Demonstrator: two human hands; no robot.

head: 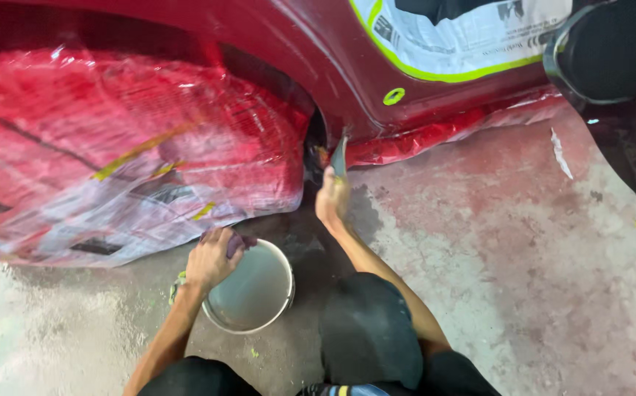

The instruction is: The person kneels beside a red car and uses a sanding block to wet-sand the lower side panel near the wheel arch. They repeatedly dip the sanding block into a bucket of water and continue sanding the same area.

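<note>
Knee [366, 330], bucket [253, 290], open floor [509, 242] right.

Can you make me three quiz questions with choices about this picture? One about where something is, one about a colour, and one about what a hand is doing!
1. Where is the bucket?
A. on the floor by the left hand
B. on top of the car
C. hanging from the wall

2. What colour is the car panel?
A. blue
B. red
C. white

3. What is the right hand doing?
A. lying flat on the floor
B. holding a flat grey sheet against the panel edge
C. resting in the bucket

Answers: A, the bucket stands on the floor with the left hand at its rim; B, the panel is shiny red; B, the sheet sticks up from that hand.
</note>
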